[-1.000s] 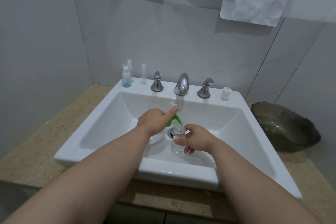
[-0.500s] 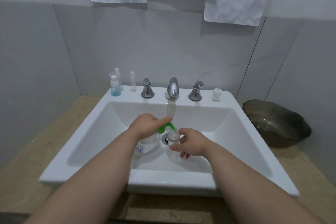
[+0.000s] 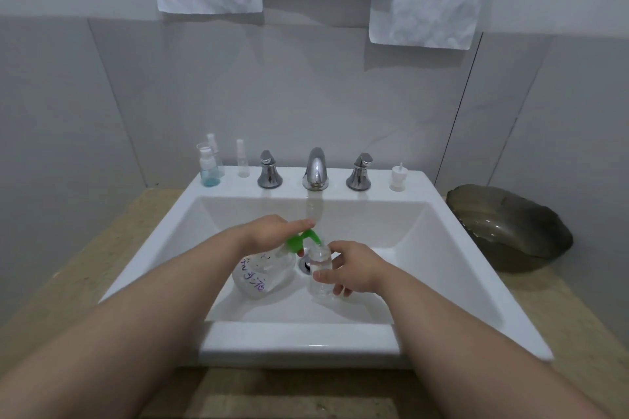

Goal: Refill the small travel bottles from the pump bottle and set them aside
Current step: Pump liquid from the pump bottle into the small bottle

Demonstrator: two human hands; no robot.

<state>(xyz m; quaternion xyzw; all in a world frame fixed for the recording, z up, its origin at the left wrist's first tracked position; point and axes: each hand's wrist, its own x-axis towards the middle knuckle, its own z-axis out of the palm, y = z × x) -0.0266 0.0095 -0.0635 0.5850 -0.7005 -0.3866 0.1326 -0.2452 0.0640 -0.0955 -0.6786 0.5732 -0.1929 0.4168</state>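
Both forearms extended forward; left hand curled, index finger straight; right hand curled in grip.

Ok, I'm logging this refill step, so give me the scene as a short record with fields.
left hand: grips pump bottle, forefinger on its green pump head
right hand: holds small travel bottle, mouth under the spout
place: over the sink basin
ledge, left: small bottles, one with blue liquid
ledge, right: white cap
counter, right: dark bowl

left hand, right hand, forearms bare
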